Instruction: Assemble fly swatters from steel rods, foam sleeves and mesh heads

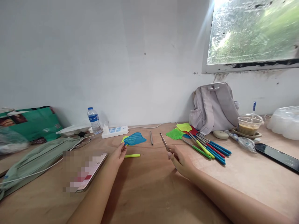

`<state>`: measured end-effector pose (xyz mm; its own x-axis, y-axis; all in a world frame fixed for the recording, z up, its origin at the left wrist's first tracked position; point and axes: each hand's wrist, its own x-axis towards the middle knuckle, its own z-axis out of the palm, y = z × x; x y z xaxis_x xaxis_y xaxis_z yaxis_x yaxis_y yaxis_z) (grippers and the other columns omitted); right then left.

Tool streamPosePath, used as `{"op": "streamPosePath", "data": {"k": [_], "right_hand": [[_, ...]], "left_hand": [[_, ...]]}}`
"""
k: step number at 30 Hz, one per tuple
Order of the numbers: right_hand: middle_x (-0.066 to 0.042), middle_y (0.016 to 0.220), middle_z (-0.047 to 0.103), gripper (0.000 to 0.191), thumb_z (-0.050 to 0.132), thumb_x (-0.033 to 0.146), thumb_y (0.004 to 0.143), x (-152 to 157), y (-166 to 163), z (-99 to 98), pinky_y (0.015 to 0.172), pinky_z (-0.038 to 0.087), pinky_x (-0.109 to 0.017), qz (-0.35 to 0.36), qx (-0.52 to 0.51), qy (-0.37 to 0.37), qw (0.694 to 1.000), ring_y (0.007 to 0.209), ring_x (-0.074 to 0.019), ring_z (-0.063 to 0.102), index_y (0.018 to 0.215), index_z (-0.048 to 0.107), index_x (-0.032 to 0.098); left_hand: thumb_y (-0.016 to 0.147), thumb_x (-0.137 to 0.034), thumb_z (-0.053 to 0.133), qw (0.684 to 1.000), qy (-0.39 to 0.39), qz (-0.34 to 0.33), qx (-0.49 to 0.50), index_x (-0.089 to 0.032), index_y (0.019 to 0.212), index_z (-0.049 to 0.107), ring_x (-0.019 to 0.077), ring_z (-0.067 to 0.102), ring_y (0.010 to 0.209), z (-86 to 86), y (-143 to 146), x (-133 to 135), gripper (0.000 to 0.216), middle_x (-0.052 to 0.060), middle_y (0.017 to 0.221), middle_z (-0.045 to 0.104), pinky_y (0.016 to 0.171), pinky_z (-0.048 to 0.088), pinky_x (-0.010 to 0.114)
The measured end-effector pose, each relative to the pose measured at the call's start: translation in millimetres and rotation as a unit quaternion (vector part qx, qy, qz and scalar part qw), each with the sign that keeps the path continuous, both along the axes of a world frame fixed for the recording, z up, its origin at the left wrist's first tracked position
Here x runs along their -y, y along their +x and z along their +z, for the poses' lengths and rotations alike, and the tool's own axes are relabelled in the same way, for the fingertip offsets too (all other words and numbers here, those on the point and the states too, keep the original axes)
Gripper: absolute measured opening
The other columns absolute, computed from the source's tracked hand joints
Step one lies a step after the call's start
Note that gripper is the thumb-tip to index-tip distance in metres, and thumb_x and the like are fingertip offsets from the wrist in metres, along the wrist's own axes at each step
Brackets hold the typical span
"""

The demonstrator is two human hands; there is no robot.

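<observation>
My left hand (119,153) pinches the narrow end of a blue fly swatter head (135,139), a perforated paddle with no rod attached. Partly hidden behind it is a yellow-green swatter head (124,138). A yellow-green handle (132,155) lies on the table just right of my left fingers. Closed around a thin metal rod (164,142), my right hand (179,160) holds it tilted, its open tip up and to the left. A speck of blue shows below this hand. Between the hands, a second metal rod (151,137) rests on the table.
Several fly swatters (205,144) with coloured heads and handles lie piled to the right. Behind them leans a backpack (212,109), with a drink cup (249,124) and a black phone (277,155) farther right. Leftward are a phone (92,171), power strip (115,132) and water bottle (94,120).
</observation>
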<state>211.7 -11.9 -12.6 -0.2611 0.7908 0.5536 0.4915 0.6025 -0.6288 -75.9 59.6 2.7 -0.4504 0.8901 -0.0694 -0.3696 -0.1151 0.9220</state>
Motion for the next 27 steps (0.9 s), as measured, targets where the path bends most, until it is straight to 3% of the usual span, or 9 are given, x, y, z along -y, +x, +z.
{"op": "streamPosePath", "data": {"k": [5, 10, 14, 19, 23, 27], "right_hand": [[0.001, 0.068, 0.058, 0.020, 0.035, 0.034, 0.088, 1.6, 0.7, 1.6, 0.055, 0.037, -0.023, 0.010, 0.011, 0.002, 1.000, 0.059, -0.0123, 0.053, 0.093, 0.049, 0.021], [0.000, 0.069, 0.058, 0.023, 0.033, 0.035, 0.089, 0.7, 0.9, 0.0, 0.054, 0.037, -0.022, 0.014, 0.015, -0.005, 1.000, 0.056, -0.0112, 0.051, 0.097, 0.048, 0.020], [0.000, 0.069, 0.058, 0.024, 0.033, 0.036, 0.089, 1.1, 0.5, -1.1, 0.052, 0.036, -0.022, 0.012, 0.021, -0.005, 1.000, 0.055, -0.0111, 0.051, 0.099, 0.048, 0.019], [0.000, 0.069, 0.058, 0.022, 0.035, 0.034, 0.088, 0.9, 0.1, -1.9, 0.054, 0.037, -0.022, 0.000, 0.033, 0.035, 0.999, 0.058, -0.0116, 0.051, 0.098, 0.050, 0.020], [0.002, 0.067, 0.058, 0.028, 0.036, 0.034, 0.089, -2.3, -0.2, -6.5, 0.053, 0.038, -0.021, 0.016, -0.026, 0.048, 0.998, 0.056, -0.0113, 0.052, 0.113, 0.042, 0.021], [0.001, 0.069, 0.057, 0.023, 0.034, 0.032, 0.090, -3.2, -0.2, -7.7, 0.058, 0.042, -0.022, 0.031, -0.070, 0.063, 0.995, 0.062, -0.0116, 0.055, 0.105, 0.047, 0.022]], "left_hand": [[0.075, -0.006, 0.055, 0.997, -0.042, -0.060, 0.035, -0.015, 0.061, 0.051, 0.0059, 0.050, 0.049, 8.1, 16.5, 10.8, 0.017, -0.001, 0.056, 0.053, 0.050, 0.048, 0.018], [0.065, -0.020, 0.068, 0.988, -0.040, -0.141, 0.038, -0.014, 0.065, 0.054, 0.0086, 0.054, 0.049, 15.0, 40.3, 28.9, 0.016, -0.002, 0.058, 0.056, 0.050, 0.046, 0.022], [0.052, -0.026, 0.078, 0.986, 0.063, -0.155, 0.009, -0.016, 0.074, 0.053, 0.0070, 0.055, 0.055, 15.4, 69.7, 47.2, 0.035, -0.004, 0.063, 0.060, 0.054, 0.044, 0.018], [0.057, -0.026, 0.075, 0.959, 0.191, -0.171, -0.119, -0.017, 0.075, 0.053, 0.0078, 0.057, 0.064, 13.0, 96.2, 67.1, 0.030, -0.004, 0.065, 0.061, 0.061, 0.046, 0.018], [0.063, -0.026, 0.071, 0.924, 0.205, -0.252, -0.202, -0.017, 0.078, 0.056, 0.0110, 0.060, 0.069, 14.3, 97.6, 79.2, 0.023, 0.000, 0.073, 0.064, 0.065, 0.049, 0.022], [0.063, -0.025, 0.071, 0.906, 0.198, -0.297, -0.229, -0.016, 0.080, 0.057, 0.0125, 0.061, 0.071, 16.3, 97.9, 85.4, 0.024, 0.002, 0.076, 0.066, 0.067, 0.051, 0.025]]}}
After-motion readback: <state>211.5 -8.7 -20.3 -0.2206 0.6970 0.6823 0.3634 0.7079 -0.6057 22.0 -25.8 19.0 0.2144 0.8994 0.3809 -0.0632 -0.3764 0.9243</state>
